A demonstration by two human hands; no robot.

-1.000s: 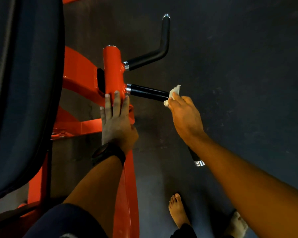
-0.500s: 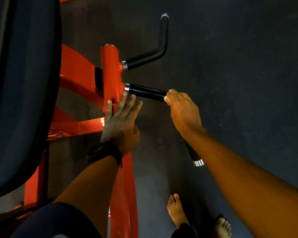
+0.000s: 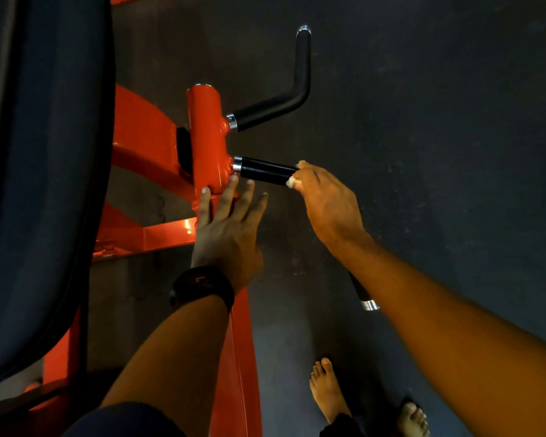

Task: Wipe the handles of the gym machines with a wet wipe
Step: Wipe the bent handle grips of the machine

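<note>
With the left hand [image 3: 226, 228] laid straight-fingered and empty on the orange post [image 3: 207, 134] for steadiness, the wet wipe [image 3: 292, 182], gripped round the lower handle [image 3: 265, 170] by the curled right hand [image 3: 325, 200], is best drawn to the chrome collar [image 3: 237, 164] before the bent upper handle [image 3: 271, 110] is attempted

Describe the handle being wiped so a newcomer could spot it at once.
Find the orange painted steel post, right of the dark pad. Two black rubber-gripped handles with chrome collars branch from it to the right. It is the lower handle, the one the right hand grips through a crumpled white wet wipe; the upper handle bends upward, untouched.
</note>
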